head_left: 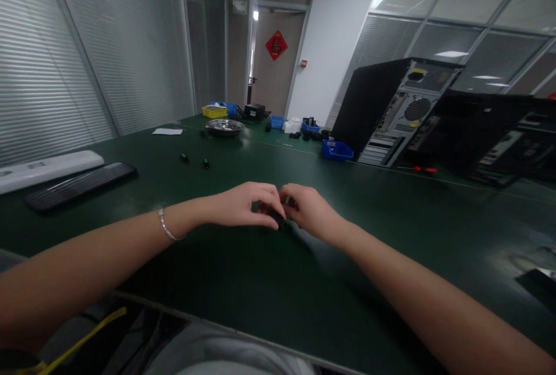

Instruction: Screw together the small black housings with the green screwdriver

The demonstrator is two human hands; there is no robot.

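Observation:
Both my hands meet over the middle of the green table (243, 270). A small black part (278, 219) sits between them, mostly covered by my fingers, so its kind does not show. My left hand (249, 206), with a silver bracelet (167, 225) at the wrist, has its thumb and fingers curled around the part. The fingertips of my right hand (306, 206) pinch at the part's right side, touching the left fingertips. Two small black pieces with green marks (185, 158) (206, 163) lie farther off to the left.
A black keyboard (82, 185) and a white long box (47, 171) lie at left. Behind stand a metal bowl (225, 127), a yellow bin (214, 112) and a blue bin (337, 150). An upright computer tower (369, 102) stands right, near a red-handled tool (425, 170).

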